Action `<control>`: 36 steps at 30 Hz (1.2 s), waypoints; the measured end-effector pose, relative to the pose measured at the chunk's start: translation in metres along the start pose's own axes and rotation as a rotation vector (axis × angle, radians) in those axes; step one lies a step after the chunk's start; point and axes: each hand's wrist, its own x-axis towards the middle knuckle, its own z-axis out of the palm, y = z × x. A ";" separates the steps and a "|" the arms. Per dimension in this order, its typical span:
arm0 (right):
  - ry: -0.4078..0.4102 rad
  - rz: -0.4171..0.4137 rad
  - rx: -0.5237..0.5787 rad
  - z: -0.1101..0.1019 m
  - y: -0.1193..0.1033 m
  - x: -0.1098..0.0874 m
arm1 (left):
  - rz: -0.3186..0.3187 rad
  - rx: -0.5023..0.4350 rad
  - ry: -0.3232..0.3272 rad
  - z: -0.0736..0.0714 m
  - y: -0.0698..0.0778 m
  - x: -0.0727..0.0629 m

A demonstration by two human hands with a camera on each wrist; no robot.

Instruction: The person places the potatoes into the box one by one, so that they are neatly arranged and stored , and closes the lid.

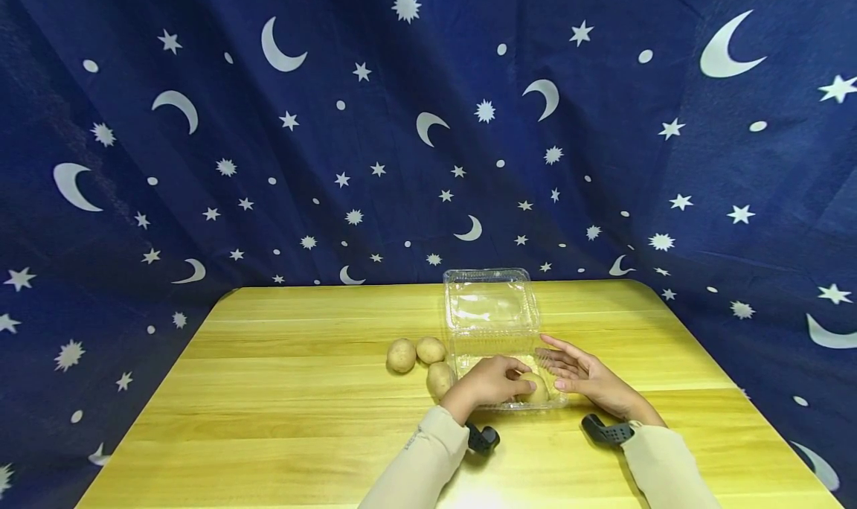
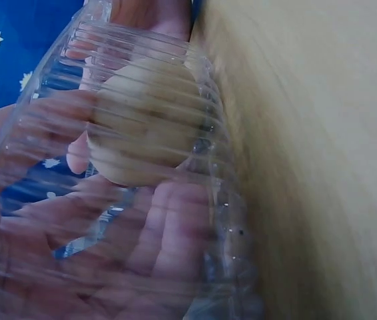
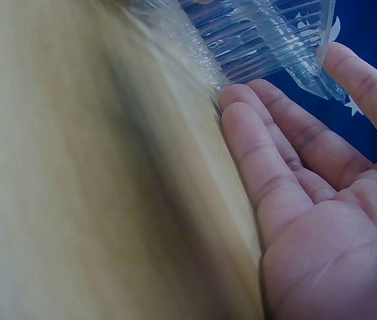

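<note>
In the head view a clear plastic clamshell box (image 1: 463, 365) stands with its lid (image 1: 492, 304) raised at the back. My left hand (image 1: 492, 381) reaches into its base and grips a potato (image 1: 535, 391) near the front right corner, thumb and fingers on it. Through the ribbed plastic wall, the left wrist view shows that potato (image 2: 145, 123) blurred. My right hand (image 1: 592, 381) is at the box's right side, fingers extended. The right wrist view shows its fingers (image 3: 262, 150) straight, with fingertips at the plastic wall and no object in the palm.
Three more potatoes lie left of the box: one farthest left (image 1: 401, 356), one behind (image 1: 431, 350), and one close against the box's left side (image 1: 440, 380). The wooden table (image 1: 281, 405) ends at a dark blue curtain (image 1: 375, 122) with moons and stars.
</note>
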 end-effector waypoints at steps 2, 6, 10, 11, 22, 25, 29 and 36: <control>0.001 0.002 -0.001 0.000 0.000 0.000 | -0.001 0.021 -0.004 0.000 0.000 0.000; 0.002 0.005 -0.002 0.000 0.000 0.000 | -0.001 0.009 -0.006 0.001 -0.001 0.001; 0.002 0.007 0.001 0.000 0.000 0.000 | 0.010 0.008 0.000 0.001 -0.001 0.002; 0.001 0.007 0.000 0.000 0.000 0.000 | 0.011 0.014 0.000 0.000 -0.001 0.002; 0.000 0.007 0.000 0.000 0.000 0.000 | 0.065 0.097 0.018 -0.004 0.005 -0.005; 0.002 0.013 0.007 0.000 0.000 0.000 | 0.070 0.095 0.013 -0.006 0.005 -0.008; 0.003 0.019 0.014 0.001 -0.001 0.000 | 0.102 0.089 0.005 -0.009 0.002 -0.010; 0.006 0.019 0.013 0.002 -0.002 0.000 | 0.213 0.115 -0.025 -0.017 -0.001 -0.016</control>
